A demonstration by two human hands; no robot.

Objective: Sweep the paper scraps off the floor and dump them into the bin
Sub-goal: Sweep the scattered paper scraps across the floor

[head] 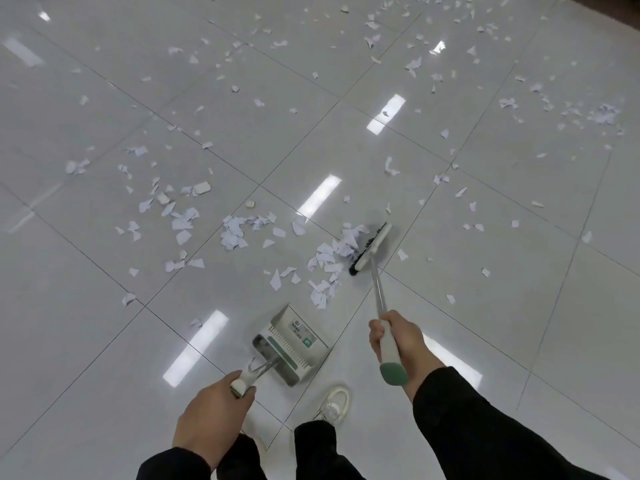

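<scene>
Torn white paper scraps (239, 232) lie scattered over the glossy pale tiled floor (104, 323), thickest in the middle and at the far right. My right hand (394, 344) grips the white, green-tipped handle of a broom whose dark-bristled head (370, 247) rests on the floor against a small heap of scraps (332, 258). My left hand (214, 410) holds the handle of a white dustpan (289, 344), which sits on the floor in front of me with its mouth facing the scraps. No bin is in view.
My white shoe (334, 405) and dark trouser legs stand just behind the dustpan. A dark strip (609, 8) borders the floor at the top right corner. Ceiling lights reflect as bright bars on the tiles.
</scene>
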